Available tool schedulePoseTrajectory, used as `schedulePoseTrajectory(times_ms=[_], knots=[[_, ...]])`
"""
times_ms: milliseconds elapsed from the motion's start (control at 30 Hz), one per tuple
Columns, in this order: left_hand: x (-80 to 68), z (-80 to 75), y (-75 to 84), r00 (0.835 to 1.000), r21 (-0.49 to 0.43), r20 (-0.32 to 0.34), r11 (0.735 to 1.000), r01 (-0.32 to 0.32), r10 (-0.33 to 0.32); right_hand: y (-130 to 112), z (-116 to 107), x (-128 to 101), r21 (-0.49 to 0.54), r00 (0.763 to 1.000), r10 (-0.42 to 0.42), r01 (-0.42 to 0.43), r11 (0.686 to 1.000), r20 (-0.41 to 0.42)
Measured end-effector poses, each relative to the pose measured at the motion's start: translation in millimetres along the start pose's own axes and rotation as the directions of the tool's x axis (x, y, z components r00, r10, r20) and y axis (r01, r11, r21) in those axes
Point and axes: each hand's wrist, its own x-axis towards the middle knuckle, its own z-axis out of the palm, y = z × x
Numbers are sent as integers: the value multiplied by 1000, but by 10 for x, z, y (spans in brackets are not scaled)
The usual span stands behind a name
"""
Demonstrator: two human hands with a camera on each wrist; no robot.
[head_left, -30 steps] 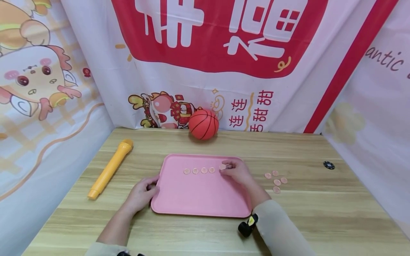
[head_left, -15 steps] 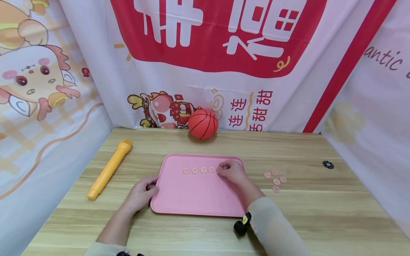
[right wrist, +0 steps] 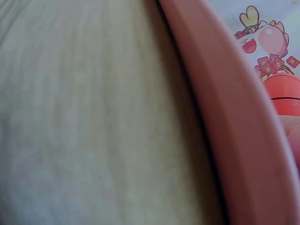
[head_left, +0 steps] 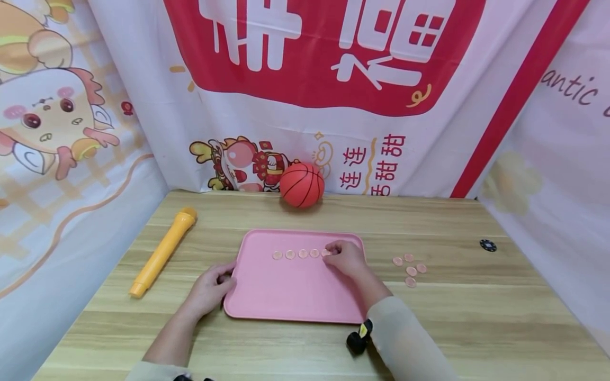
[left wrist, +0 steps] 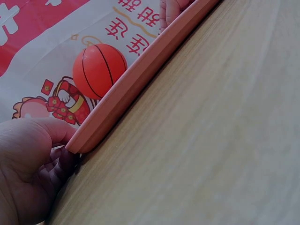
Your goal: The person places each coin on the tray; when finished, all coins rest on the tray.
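Observation:
A pink tray (head_left: 295,296) lies on the wooden table, with a row of several small copper-coloured coins (head_left: 303,254) along its far part. At the right end of that row, my right hand (head_left: 347,258) pinches one more coin (head_left: 325,253) between thumb and fingers, down at the tray's surface. The fingers partly cover this coin. My left hand (head_left: 209,288) grips the tray's left rim, thumb on the rim and fingers curled at its edge, as the left wrist view also shows. In the right wrist view, the tray's side wall (right wrist: 234,108) hides most of the right hand.
Right of the tray lies a loose group of several similar coins (head_left: 411,271). A black-and-white poker chip (head_left: 488,245) is farther right. A yellow toy microphone (head_left: 164,251) lies at the left. Behind the tray, a small red basketball (head_left: 302,184) sits against the printed cloth (head_left: 400,121).
My right hand has moved slightly left and lowered its coin from above the tray to the end of the row. My left hand has stayed on the rim.

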Motion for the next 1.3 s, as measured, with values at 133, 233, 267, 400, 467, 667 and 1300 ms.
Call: schedulePoseTrajectory(times_ms=[133, 233, 267, 400, 467, 667, 1300], knots=[[12, 4, 1, 1000, 4, 3, 1000, 4, -4, 9, -3, -16, 39, 1000, -16, 17, 999, -18], [10, 5, 5, 1000, 13, 5, 1000, 15, -15, 18, -23, -46, 129, 999, -28, 31, 991, -21], [7, 4, 11, 1000, 16, 7, 1000, 19, -19, 22, -38, -56, 160, 999, -27, 29, 987, -18], [4, 5, 3, 1000, 14, 9, 1000, 19, -19, 43, -130, -114, 219, 1000, -10, 14, 976, -19], [2, 4, 0, 1000, 12, 9, 1000, 15, -16, 60, -194, -148, 211, 999, 1, 7, 977, -36], [-2, 0, -9, 1000, 20, 7, 1000, 15, -15, 162, -441, -255, 289, 996, 47, -21, 957, -80], [-4, 1, 6, 1000, 5, -8, 1000, -8, 8, 789, -1210, -605, 353, 979, 180, -135, 926, -95]])
